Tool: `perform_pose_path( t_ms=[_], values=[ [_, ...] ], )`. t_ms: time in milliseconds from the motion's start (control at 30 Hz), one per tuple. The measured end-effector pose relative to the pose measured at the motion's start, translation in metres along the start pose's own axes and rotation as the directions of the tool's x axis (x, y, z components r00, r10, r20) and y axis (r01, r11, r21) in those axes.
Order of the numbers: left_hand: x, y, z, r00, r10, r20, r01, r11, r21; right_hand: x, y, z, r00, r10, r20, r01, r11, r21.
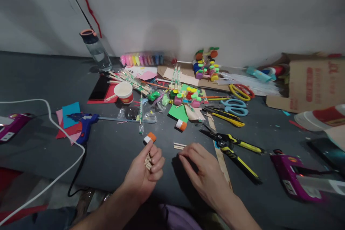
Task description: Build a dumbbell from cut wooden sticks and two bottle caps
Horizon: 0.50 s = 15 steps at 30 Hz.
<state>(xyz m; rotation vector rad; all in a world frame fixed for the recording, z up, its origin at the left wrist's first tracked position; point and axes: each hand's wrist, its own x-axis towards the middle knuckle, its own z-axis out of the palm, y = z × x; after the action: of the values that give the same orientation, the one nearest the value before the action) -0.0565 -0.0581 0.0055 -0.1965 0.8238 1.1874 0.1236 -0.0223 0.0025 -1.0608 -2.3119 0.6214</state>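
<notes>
My left hand is palm up, its fingers curled round several short wooden sticks. Just beyond its thumb sits an orange and white block. My right hand hovers low over the table, palm down, with its fingers bent together beside a few short sticks lying on the dark surface. What its fingertips hold, if anything, is hidden. A second orange and white block lies farther back, against a green paper piece.
Pruning shears lie right of my right hand, near a wooden strip. A blue glue gun lies left. Behind are a paper cup, long sticks, blue scissors and a bottle.
</notes>
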Motion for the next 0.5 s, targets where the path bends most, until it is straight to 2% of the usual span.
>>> perform_pose_path(
  t_ms=[67,133,200,233,300,400,467,500],
  values=[
    [-0.003,0.011,0.003,0.998,0.055,0.034,-0.056,0.998,0.027,0.001,0.004,-0.002,1.000,-0.016,0.000,0.016,0.999,-0.029],
    [-0.007,0.031,0.008,0.986,0.156,0.062,-0.159,0.985,0.058,0.005,0.009,-0.005,0.999,-0.037,-0.009,0.037,0.998,-0.057],
    [-0.010,0.060,0.016,0.949,0.305,0.083,-0.312,0.946,0.090,0.012,0.013,-0.008,0.998,-0.063,-0.017,0.062,0.995,-0.077],
    [-0.009,0.078,0.021,0.914,0.396,0.091,-0.404,0.909,0.103,0.015,0.015,-0.009,0.997,-0.079,-0.016,0.077,0.993,-0.085],
    [-0.002,0.116,0.033,0.807,0.582,0.101,-0.590,0.795,0.137,0.022,0.017,-0.007,0.994,-0.108,0.000,0.107,0.989,-0.100],
    [0.025,0.169,0.049,0.568,0.813,0.125,-0.816,0.537,0.214,0.030,0.019,0.001,0.989,-0.142,0.030,0.145,0.982,-0.118],
    [0.051,0.194,0.055,0.444,0.882,0.159,-0.871,0.383,0.309,0.033,0.021,0.008,0.987,-0.155,0.035,0.159,0.979,-0.130],
    [0.064,0.203,0.055,0.402,0.897,0.182,-0.874,0.317,0.369,0.035,0.022,0.011,0.987,-0.159,0.034,0.162,0.977,-0.137]
  ],
)
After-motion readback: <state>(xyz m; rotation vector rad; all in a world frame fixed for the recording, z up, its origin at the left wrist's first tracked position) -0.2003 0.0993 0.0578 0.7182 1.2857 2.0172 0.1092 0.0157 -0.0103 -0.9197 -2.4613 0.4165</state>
